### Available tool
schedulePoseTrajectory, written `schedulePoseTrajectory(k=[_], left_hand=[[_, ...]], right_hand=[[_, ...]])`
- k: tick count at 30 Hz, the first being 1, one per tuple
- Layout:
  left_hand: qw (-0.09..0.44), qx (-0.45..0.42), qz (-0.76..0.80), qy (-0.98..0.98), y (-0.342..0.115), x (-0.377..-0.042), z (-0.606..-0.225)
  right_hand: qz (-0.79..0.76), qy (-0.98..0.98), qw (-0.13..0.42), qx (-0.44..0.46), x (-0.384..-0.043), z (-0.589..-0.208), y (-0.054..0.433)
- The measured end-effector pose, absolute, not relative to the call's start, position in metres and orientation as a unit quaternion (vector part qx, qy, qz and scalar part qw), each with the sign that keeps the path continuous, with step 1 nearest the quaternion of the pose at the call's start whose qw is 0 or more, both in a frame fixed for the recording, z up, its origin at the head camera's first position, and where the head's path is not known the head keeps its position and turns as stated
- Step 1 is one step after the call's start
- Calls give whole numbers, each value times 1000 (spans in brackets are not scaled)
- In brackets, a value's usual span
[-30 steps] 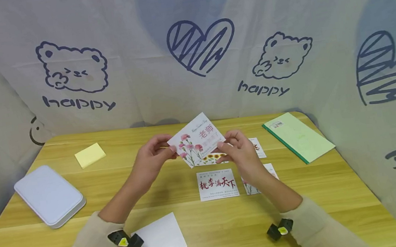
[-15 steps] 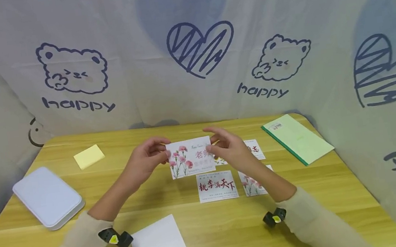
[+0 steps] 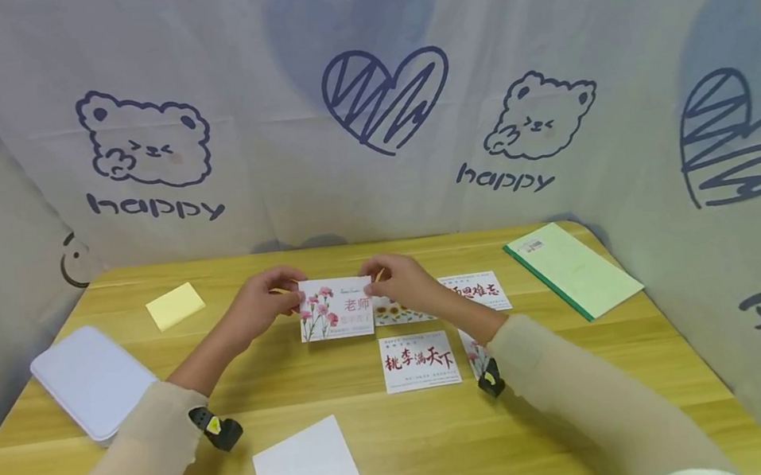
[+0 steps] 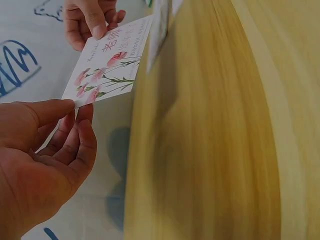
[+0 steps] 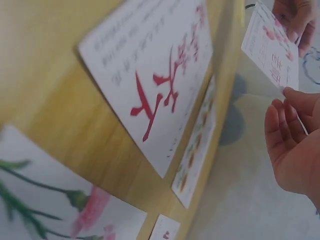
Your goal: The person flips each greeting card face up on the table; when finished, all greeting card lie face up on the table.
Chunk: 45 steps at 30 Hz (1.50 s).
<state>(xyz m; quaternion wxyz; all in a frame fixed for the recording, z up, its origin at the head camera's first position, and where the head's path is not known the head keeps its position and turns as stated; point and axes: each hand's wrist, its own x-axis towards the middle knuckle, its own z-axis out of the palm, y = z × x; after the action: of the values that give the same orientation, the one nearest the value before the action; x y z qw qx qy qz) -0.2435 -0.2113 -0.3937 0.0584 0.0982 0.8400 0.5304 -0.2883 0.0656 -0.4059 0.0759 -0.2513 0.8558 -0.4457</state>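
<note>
A card (image 3: 335,308) printed with pink carnations and red Chinese characters is held up above the table, its printed face toward me. My left hand (image 3: 256,310) pinches its left edge between thumb and fingers. At the opposite edge my right hand (image 3: 395,284) pinches it too. The left wrist view shows the left thumb on a corner of the card (image 4: 107,70). Behind and below the right hand lies a sunflower card (image 3: 401,313), partly covered. A card with large red characters (image 3: 420,362) lies nearer me, beside another carnation card (image 3: 469,344) mostly hidden by the right forearm.
A red-lettered card (image 3: 477,290) lies at the back right, near a green notebook (image 3: 575,268). A blank white card (image 3: 306,473) is at the front. To the left are a white case (image 3: 90,380) and a yellow sticky-note pad (image 3: 175,305). A printed curtain (image 3: 291,161) hangs behind the table.
The held carnation card has gone from tilted to level and moved left and down. Both hands have shifted left with it, uncovering more of the red-lettered card at the back.
</note>
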Motion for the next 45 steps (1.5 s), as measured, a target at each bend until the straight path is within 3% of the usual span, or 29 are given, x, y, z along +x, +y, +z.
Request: schedulePoseTrajectory(k=[10,32,39,45], left_hand=[[65,71,479,873,-219,-277,-425],[55,100,363,925,-219,-303,-445],[49,92,371,923,-219,-284,-428],[58,116,381,915,-227,-234,-411]], right_hand=[[-380,883,97,-257,-330,-431,45],[-263,922,82,-271,-343,-444,33],[-335,900,82,-267,-335,-440,38],[-369,880,82,-288,-293,-424,39]])
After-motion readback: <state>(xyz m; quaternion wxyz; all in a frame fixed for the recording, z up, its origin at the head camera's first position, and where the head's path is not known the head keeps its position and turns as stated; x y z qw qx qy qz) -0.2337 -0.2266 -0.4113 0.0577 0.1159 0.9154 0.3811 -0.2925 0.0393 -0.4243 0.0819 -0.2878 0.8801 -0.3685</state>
